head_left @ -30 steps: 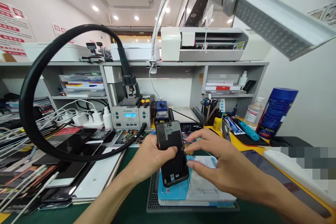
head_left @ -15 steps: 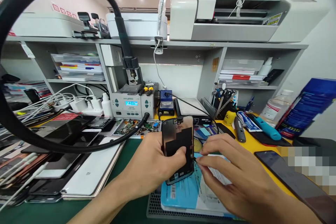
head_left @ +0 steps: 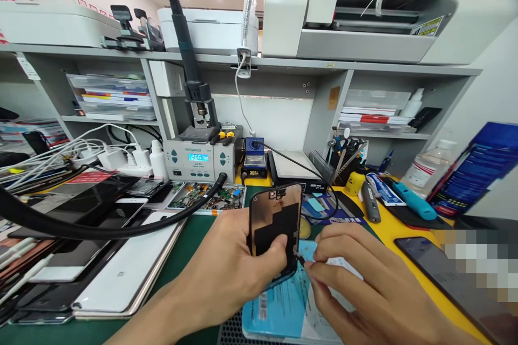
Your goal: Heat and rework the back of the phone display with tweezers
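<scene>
My left hand is closed around a phone screen assembly, held upright and tilted, its back with black film and copper-toned areas facing me. The thumb presses on the lower right of that back. Beside the screen's lower right edge, my right hand pinches a small dark strip between thumb and forefinger. The strip reaches the screen's edge; whether it is a flex cable or a tool tip I cannot tell. Below both hands lies a blue and white box with a barcode.
A hot-air station stands behind, its black hose looping across the left. In front of it lies a tray of circuit boards. Several phones are stacked at left. A dark phone, pen holder and bottle are at right.
The right hand has shifted slightly down, and more of the pinched strip shows at the screen's edge. The left hand still holds the screen. The camera view has moved a little.
</scene>
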Demonstrator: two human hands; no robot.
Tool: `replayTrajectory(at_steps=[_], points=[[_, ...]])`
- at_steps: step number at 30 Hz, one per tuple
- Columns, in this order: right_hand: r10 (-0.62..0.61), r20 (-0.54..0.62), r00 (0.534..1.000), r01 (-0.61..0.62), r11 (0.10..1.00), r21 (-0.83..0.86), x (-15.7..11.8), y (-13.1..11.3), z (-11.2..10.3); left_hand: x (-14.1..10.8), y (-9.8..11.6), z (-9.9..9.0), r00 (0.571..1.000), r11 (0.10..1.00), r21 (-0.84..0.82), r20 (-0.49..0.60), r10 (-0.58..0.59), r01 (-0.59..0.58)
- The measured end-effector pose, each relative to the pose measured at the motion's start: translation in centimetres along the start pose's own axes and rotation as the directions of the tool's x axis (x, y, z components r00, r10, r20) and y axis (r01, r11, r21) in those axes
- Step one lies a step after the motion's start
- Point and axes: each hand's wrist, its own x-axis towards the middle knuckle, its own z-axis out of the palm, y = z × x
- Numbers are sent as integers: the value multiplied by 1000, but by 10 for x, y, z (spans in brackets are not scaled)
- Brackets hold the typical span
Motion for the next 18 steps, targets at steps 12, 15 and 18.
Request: replayTrajectory(at_steps=[12,15,18], points=[[-25,35,999,26,999,-35,1,-5,-3,0,2,-2,1000,1000,-5,4,-20,20],[-56,44,997,58,997,-55,-2,-4,-1,0,2,-2,1000,1000,-10,18,-13,13],[-50,39,998,53,996,-72,-5,-4,1,0,1,-2,1000,1000,-13,17,-9,9]])
